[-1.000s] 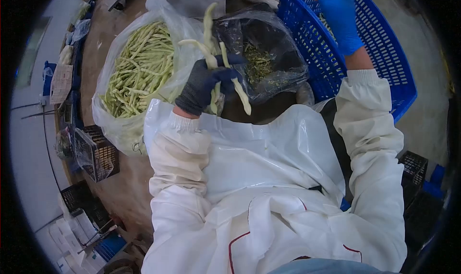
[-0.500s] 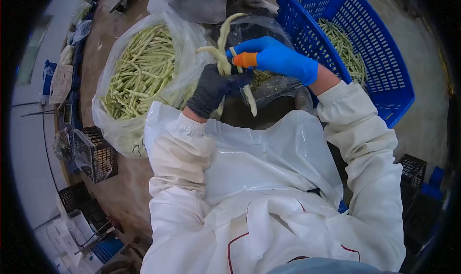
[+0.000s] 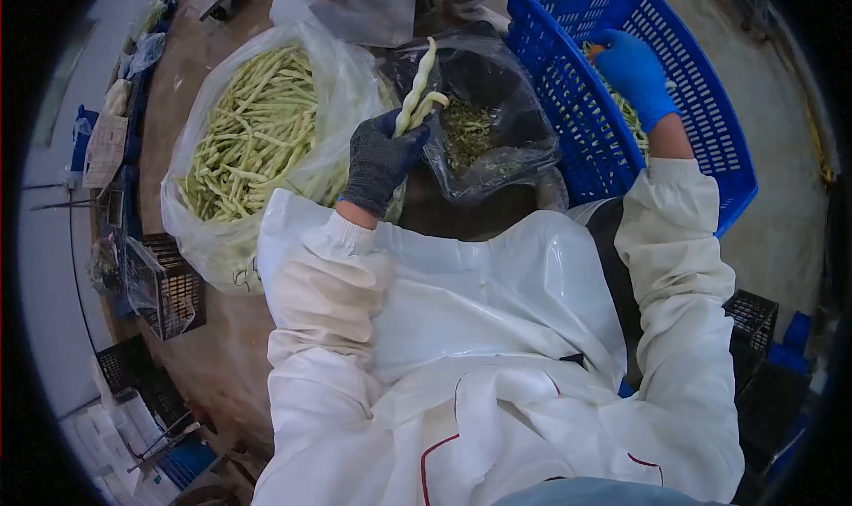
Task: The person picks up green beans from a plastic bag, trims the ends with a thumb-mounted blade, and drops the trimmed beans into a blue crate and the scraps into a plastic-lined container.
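Beans, pale and long, stand up out of my left hand. My dark-gloved fingers are clenched round their lower ends, and the tips point up and away from me, in front of the black bag. Green trimmings lie in the bottom of that bag.

My right hand, in a blue glove, is well apart from the left. It reaches down inside the blue crate, fingers curled over the green beans lying there. I cannot tell whether it grips any of them.

To the left of my left hand stands a clear plastic bag, open and heaped with more green beans. Lower left of it, a small black basket sits on the floor.
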